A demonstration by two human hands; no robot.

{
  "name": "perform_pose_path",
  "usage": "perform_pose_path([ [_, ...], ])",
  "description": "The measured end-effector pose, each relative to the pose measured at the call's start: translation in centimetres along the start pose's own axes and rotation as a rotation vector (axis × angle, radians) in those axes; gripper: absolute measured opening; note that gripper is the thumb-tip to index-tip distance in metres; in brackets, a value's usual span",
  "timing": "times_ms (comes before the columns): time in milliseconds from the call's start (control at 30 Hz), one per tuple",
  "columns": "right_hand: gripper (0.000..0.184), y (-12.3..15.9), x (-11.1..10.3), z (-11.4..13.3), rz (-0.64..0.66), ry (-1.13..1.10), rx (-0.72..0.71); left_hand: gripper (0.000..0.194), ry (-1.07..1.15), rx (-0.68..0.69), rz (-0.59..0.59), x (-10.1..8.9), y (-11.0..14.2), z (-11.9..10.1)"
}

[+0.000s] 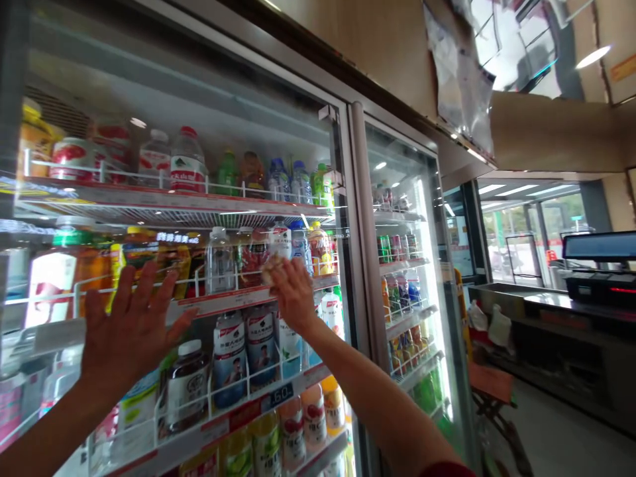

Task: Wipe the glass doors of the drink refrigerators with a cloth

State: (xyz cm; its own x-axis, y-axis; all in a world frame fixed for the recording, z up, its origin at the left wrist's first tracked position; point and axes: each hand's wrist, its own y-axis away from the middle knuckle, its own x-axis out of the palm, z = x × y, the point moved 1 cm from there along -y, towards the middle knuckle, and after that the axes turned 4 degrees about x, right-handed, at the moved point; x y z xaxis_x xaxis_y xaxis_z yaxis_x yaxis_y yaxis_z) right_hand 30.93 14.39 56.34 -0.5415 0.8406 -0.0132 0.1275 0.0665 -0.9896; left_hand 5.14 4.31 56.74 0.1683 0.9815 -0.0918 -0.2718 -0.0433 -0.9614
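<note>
My left hand (130, 324) is raised with its fingers spread, its palm toward the glass door (278, 86) of a drinks fridge. Nothing is in it. My right hand (294, 295) presses a crumpled, pale cleaning cloth (274, 268) to the same glass, at the height of the middle shelf. Behind the glass, rows of bottles fill wire-fronted shelves. Among them are a red-capped water bottle (187, 160) on the upper shelf and a blue-and-white bottle (230, 358) lower down.
A vertical metal door frame (362, 232) stands to the right of my right hand. Beyond it is a second glass door (402, 159) with cans behind it. Farther right are a folding stool (491, 384) and a counter with a monitor (599, 245). Clear plastic sheeting (460, 73) hangs above.
</note>
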Motion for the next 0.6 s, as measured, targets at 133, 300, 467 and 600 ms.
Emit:
perform_pose_path([
  [133,0.041,0.4,-0.3,-1.1,-0.038,0.054,0.103,0.066,-0.018,0.011,0.001,0.0,0.1,0.1],
  [300,0.044,-0.5,0.8,0.9,-0.236,0.051,0.422,0.066,-0.086,0.001,0.023,0.3,0.2,0.1],
  [467,0.042,-1.3,1.6,7.3,0.034,-0.037,-0.056,0.059,-0.065,0.032,0.04,-0.7,0.7,1.6],
  [600,0.043,-4.0,2.0,8.9,-0.108,0.045,0.456,0.058,-0.038,-0.009,0.022,-2.6,2.0,4.6],
])
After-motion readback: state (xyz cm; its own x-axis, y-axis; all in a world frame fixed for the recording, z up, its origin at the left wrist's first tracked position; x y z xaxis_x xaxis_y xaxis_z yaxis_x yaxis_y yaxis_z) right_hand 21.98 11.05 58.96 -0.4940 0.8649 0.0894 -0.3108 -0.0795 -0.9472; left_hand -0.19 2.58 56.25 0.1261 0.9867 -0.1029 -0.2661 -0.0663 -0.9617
